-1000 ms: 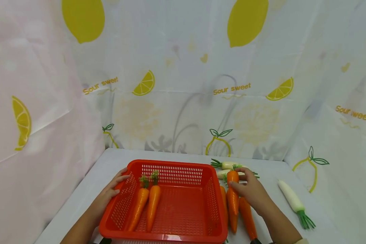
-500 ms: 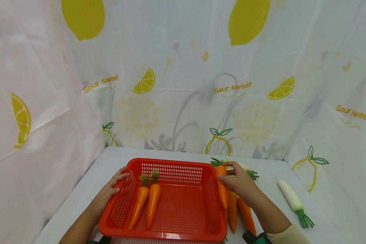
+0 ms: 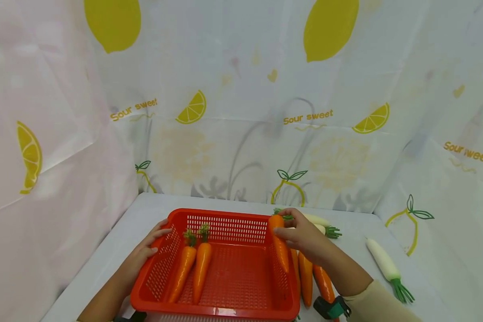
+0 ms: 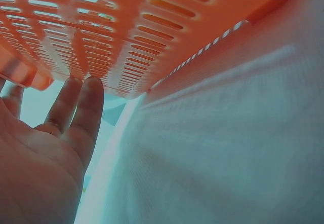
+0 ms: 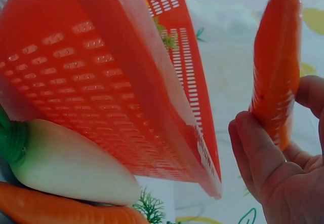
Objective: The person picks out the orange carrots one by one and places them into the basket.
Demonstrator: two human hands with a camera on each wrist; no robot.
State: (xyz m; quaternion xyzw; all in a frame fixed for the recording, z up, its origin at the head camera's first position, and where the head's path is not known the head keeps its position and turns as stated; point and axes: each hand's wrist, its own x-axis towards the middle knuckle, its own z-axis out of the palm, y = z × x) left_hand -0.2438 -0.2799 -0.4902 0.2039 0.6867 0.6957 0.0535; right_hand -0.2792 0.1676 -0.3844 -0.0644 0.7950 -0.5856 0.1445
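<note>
1. The right hand grips an orange carrot between curled fingers and thumb. A second ago it held this carrot low over the tabletop, right of the basket; now the carrot hangs over the basket's right wall, leafy end away from the person, tip slanting down toward the basket floor.
2. The carrot has moved leftward in each picture: first beside the loose carrots, then at the rim, now just inside it. The right wrist view shows it clear of the wall, pinched near its thick end.
3. The left hand has not moved. Its straight fingers press flat against the outside of the red basket at its left wall.
4. Two carrots lie side by side along the basket's left part, unchanged.
5. Two more carrots lie on the tabletop just right of the basket, where three showed before.
6. A white radish lies behind the right hand, and another white radish well apart to the right, neither shifted.
</note>
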